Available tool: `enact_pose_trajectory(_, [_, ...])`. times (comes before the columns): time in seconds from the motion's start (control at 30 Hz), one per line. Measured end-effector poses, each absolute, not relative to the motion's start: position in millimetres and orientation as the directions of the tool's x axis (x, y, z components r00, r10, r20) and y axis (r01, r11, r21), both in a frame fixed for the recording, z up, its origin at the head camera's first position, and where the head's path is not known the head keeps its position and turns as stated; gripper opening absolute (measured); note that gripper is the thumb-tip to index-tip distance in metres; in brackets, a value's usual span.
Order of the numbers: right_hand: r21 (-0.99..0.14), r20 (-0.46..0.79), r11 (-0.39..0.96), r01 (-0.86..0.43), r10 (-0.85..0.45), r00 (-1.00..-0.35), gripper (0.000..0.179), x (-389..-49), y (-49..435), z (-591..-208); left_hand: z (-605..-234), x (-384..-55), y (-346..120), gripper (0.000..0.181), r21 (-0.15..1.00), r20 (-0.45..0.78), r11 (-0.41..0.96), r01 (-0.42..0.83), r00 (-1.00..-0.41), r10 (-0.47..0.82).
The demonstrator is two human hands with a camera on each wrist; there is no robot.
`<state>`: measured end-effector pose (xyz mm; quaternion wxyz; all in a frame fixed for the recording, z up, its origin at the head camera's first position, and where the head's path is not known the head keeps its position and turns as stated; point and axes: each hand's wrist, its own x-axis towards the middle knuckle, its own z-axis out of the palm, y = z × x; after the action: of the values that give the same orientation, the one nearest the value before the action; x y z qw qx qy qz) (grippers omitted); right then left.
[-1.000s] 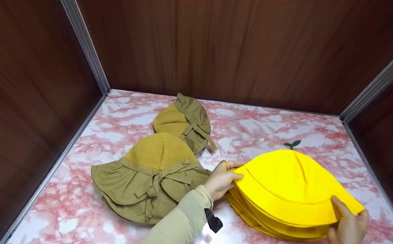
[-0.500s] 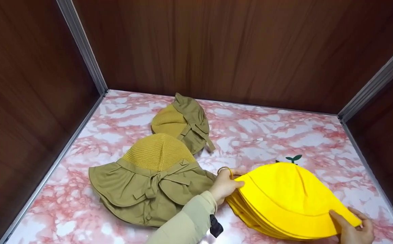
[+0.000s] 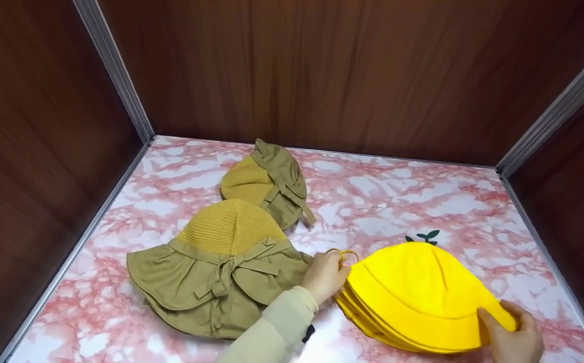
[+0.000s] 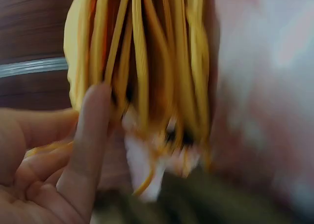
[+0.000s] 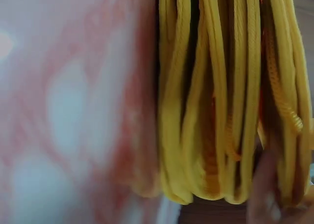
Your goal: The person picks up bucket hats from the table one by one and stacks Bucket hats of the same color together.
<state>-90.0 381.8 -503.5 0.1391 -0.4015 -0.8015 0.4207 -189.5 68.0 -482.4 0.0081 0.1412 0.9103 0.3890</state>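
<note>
A yellow bucket hat [image 3: 412, 287] lies on top of a stack of several like hats at the front right, its crown facing away from me. Two green leaf sprouts [image 3: 428, 235] show behind the crown. My left hand [image 3: 326, 275] pinches the left end of the top brim, with thin yellow cord loops [image 3: 344, 253] by its fingers. At the right end, my right hand [image 3: 517, 333] grips the brim, thumb on the front, fingers behind. Layered yellow brims [image 4: 142, 62] hang beside the left fingers; folded brim edges [image 5: 216, 86] fill the right wrist view.
A khaki hat with a knitted mustard crown [image 3: 231, 227] and a bow lies left of the stack, near the left forearm. Behind it, a similar hat [image 3: 251, 181] rests on its side. Brown wood-grain panels [image 3: 317, 75] enclose the pink-and-white marbled table [image 3: 387, 196].
The top yellow hat has come down closer over the stack, then slightly left, with both hands holding its brim. A second green sprout has come into view. The khaki hats stay put.
</note>
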Motion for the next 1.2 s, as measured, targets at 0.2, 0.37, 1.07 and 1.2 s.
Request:
enact_pose_trajectory(0.2, [-0.720,0.271,0.650,0.242,0.584,-0.765,0.040,-94.9,361.6,-495.9,-473.7,-183.8,68.9,0.018,0.255,0.340,0.878,0.405,-0.887,0.311])
enact_pose_trajectory(0.37, [-0.674,0.096,0.713,0.193,0.344,-0.934,0.065,-113.0,339.0,-490.0,-479.3,-168.7,94.5,0.046,0.038,0.330,0.895,0.444,-0.851,0.408])
enact_pose_trajectory(1.07, [-0.384,-0.296,0.918,0.100,-0.020,-0.955,0.104,-144.8,304.4,-511.5,-529.1,-156.5,118.5,0.074,0.024,-0.007,0.862,0.506,-0.862,0.506])
enact_pose_trajectory(1.2, [-0.363,-0.339,0.925,0.113,-0.018,-0.941,0.106,-149.2,303.8,-508.6,-530.7,-157.0,117.8,0.073,0.018,-0.021,0.863,0.504,-0.863,0.505])
